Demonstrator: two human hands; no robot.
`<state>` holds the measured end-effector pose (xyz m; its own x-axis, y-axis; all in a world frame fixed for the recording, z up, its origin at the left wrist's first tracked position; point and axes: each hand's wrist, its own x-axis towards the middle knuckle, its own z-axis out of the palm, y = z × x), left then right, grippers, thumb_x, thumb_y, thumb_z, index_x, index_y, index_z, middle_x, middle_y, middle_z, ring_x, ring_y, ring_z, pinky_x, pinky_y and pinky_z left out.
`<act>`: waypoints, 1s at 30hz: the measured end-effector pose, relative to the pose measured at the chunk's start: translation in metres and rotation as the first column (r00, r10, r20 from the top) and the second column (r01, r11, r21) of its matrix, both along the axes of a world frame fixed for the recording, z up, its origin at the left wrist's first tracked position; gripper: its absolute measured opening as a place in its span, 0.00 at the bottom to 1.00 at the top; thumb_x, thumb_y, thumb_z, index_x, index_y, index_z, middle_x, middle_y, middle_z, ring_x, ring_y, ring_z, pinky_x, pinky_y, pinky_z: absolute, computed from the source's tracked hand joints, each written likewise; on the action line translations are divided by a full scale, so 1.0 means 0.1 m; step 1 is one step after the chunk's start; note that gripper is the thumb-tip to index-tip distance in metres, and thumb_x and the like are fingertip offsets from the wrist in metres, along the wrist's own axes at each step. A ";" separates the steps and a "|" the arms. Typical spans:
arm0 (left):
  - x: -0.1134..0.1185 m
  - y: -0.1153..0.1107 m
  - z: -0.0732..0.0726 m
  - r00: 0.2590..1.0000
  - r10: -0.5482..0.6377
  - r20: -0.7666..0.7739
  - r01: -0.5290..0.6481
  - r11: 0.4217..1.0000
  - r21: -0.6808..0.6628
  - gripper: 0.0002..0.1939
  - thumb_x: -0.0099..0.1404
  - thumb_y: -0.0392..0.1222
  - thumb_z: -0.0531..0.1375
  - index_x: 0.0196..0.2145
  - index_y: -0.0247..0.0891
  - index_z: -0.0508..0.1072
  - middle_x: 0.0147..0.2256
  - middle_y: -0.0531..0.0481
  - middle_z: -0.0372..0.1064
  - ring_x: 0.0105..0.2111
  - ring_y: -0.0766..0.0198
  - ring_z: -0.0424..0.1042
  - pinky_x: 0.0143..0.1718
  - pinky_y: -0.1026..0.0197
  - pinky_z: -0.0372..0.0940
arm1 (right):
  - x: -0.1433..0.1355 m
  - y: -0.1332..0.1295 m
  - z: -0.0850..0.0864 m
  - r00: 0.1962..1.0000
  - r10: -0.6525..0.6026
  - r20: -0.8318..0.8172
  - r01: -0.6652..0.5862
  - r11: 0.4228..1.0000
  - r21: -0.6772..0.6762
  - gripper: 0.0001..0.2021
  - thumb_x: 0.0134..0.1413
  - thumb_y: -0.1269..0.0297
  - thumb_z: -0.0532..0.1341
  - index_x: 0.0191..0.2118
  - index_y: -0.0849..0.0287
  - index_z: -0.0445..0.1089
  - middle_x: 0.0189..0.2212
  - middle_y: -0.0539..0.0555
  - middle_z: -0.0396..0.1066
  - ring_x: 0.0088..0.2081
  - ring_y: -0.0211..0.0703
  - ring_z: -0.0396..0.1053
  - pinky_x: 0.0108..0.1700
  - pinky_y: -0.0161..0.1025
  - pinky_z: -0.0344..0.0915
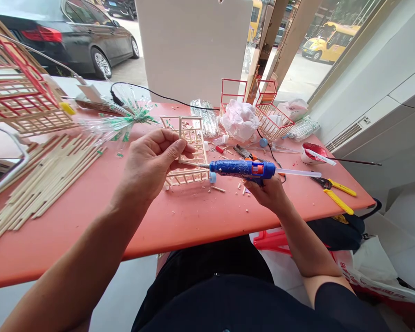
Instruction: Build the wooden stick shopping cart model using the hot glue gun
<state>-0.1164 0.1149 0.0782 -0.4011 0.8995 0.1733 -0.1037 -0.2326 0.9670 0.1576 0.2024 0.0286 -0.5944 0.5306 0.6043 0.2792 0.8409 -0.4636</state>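
In my left hand (159, 157) is a small frame of thin wooden sticks (180, 127), pinched between thumb and fingers. My right hand (271, 191) grips the handle of a blue glue gun (231, 168), whose nozzle points left and meets or nearly meets the frame's lower end. A clear glue stick (299, 173) sticks out of the gun's back. Just behind and below my left fingers, a wooden stick structure (186, 179) with a blue round piece (212, 177) at its corner rests on the pink table (152, 228).
Bundled wooden sticks (51, 180) lie at left, beside a red and wooden rack (24, 92). Yellow-handled pliers (339, 193), a cup of red paint (313, 153) with a brush, and orange-handled pliers (245, 153) lie right. A crumpled pink bag (240, 120) sits behind.
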 end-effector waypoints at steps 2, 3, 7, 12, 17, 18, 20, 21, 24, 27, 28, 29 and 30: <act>0.00 0.00 -0.02 1.000 -0.006 -0.010 0.006 1.000 -0.011 0.12 0.61 0.44 0.76 0.32 0.41 0.77 0.32 0.47 0.76 0.33 0.61 0.79 0.30 0.63 0.80 | -0.01 -0.01 0.02 1.000 0.003 -0.012 -0.003 1.000 0.006 0.22 0.74 0.44 0.61 0.34 0.56 0.75 0.22 0.50 0.69 0.24 0.40 0.63 0.27 0.38 0.61; 0.00 0.00 -0.02 1.000 -0.010 -0.009 0.010 1.000 -0.016 0.12 0.61 0.43 0.76 0.32 0.41 0.77 0.32 0.47 0.76 0.33 0.61 0.79 0.30 0.63 0.80 | -0.01 -0.01 0.04 1.000 0.005 -0.015 -0.005 1.000 0.007 0.21 0.74 0.45 0.61 0.34 0.56 0.75 0.22 0.50 0.69 0.24 0.40 0.63 0.27 0.38 0.61; 0.00 0.00 0.00 0.999 -0.029 0.016 0.030 0.999 -0.015 0.10 0.61 0.42 0.75 0.31 0.41 0.78 0.32 0.47 0.76 0.33 0.63 0.78 0.28 0.66 0.78 | -0.02 -0.01 0.07 1.000 0.008 0.004 -0.008 1.000 -0.019 0.20 0.73 0.46 0.62 0.35 0.56 0.75 0.21 0.49 0.69 0.24 0.40 0.64 0.27 0.37 0.62; -0.02 -0.02 0.05 1.000 -0.004 0.016 0.005 1.000 -0.015 0.11 0.62 0.44 0.75 0.32 0.43 0.76 0.34 0.47 0.79 0.34 0.62 0.79 0.30 0.63 0.79 | 0.01 0.01 0.02 0.999 0.036 0.019 -0.035 0.998 -0.053 0.21 0.73 0.45 0.62 0.32 0.55 0.72 0.22 0.49 0.69 0.25 0.41 0.66 0.29 0.38 0.63; -0.02 -0.03 0.05 0.999 0.050 0.015 -0.050 0.999 -0.021 0.12 0.64 0.46 0.75 0.33 0.45 0.76 0.36 0.50 0.80 0.38 0.61 0.82 0.37 0.61 0.82 | 0.01 -0.02 0.05 0.989 0.148 0.032 -0.143 0.983 -0.115 0.18 0.74 0.45 0.62 0.38 0.54 0.71 0.30 0.52 0.73 0.31 0.44 0.71 0.35 0.41 0.69; -0.01 -0.03 0.05 0.998 0.059 0.014 -0.059 0.998 -0.016 0.12 0.64 0.47 0.75 0.34 0.45 0.76 0.35 0.50 0.80 0.38 0.60 0.82 0.37 0.61 0.82 | 0.00 -0.03 0.06 0.983 0.183 0.004 -0.182 0.978 -0.100 0.15 0.74 0.47 0.62 0.42 0.54 0.71 0.35 0.53 0.76 0.35 0.46 0.73 0.38 0.43 0.72; 0.00 -0.04 0.05 0.997 0.071 0.011 -0.071 0.997 -0.006 0.13 0.63 0.47 0.77 0.34 0.45 0.76 0.35 0.49 0.80 0.39 0.59 0.81 0.36 0.60 0.83 | -0.01 -0.04 0.10 0.973 0.228 -0.037 -0.229 0.972 -0.044 0.12 0.76 0.50 0.61 0.50 0.53 0.71 0.44 0.57 0.78 0.45 0.50 0.77 0.47 0.48 0.76; 0.01 -0.04 0.06 0.997 0.075 0.008 -0.075 0.997 -0.003 0.14 0.62 0.48 0.77 0.34 0.45 0.76 0.36 0.49 0.80 0.38 0.59 0.81 0.36 0.60 0.83 | -0.02 -0.03 0.12 0.972 0.233 -0.041 -0.234 0.972 -0.003 0.12 0.76 0.52 0.60 0.54 0.53 0.70 0.48 0.59 0.78 0.49 0.52 0.78 0.50 0.50 0.76; 0.01 -0.04 0.08 0.995 0.095 0.004 -0.095 0.995 0.005 0.15 0.62 0.50 0.77 0.34 0.45 0.76 0.36 0.52 0.80 0.38 0.62 0.80 0.37 0.60 0.83 | -0.02 -0.01 0.14 0.980 0.199 -0.025 -0.192 0.967 0.165 0.18 0.76 0.55 0.62 0.64 0.52 0.67 0.55 0.62 0.76 0.58 0.55 0.77 0.57 0.52 0.76; -0.03 -0.06 0.12 0.996 0.091 0.018 -0.091 0.996 0.013 0.15 0.63 0.50 0.77 0.34 0.45 0.76 0.34 0.56 0.79 0.38 0.66 0.79 0.37 0.62 0.81 | 0.03 0.04 0.17 0.996 0.083 -0.015 -0.075 0.956 0.282 0.23 0.76 0.57 0.61 0.71 0.49 0.63 0.59 0.63 0.74 0.61 0.58 0.75 0.61 0.54 0.75; -0.04 -0.06 0.13 0.996 0.088 0.031 -0.089 0.996 0.021 0.15 0.63 0.49 0.77 0.34 0.44 0.75 0.34 0.57 0.79 0.38 0.67 0.79 0.37 0.63 0.80 | 0.07 0.07 0.19 0.999 0.032 -0.010 -0.027 0.954 0.300 0.24 0.77 0.57 0.60 0.73 0.48 0.62 0.60 0.63 0.73 0.62 0.59 0.74 0.62 0.56 0.75; -0.05 -0.07 0.15 0.995 0.084 0.045 -0.086 0.996 0.024 0.15 0.64 0.48 0.77 0.34 0.43 0.75 0.33 0.58 0.79 0.38 0.68 0.79 0.37 0.64 0.79 | 0.11 0.09 0.22 1.000 -0.021 -0.004 0.021 0.949 0.315 0.24 0.78 0.58 0.59 0.74 0.48 0.61 0.61 0.64 0.73 0.63 0.60 0.74 0.63 0.57 0.74; -0.06 -0.08 0.16 0.995 0.086 0.057 -0.087 0.996 0.028 0.14 0.65 0.46 0.77 0.34 0.42 0.75 0.33 0.58 0.79 0.38 0.68 0.78 0.36 0.65 0.78 | 0.17 0.13 0.24 0.997 -0.073 0.001 0.069 0.941 0.330 0.24 0.78 0.58 0.58 0.74 0.48 0.62 0.61 0.64 0.72 0.63 0.61 0.73 0.64 0.58 0.74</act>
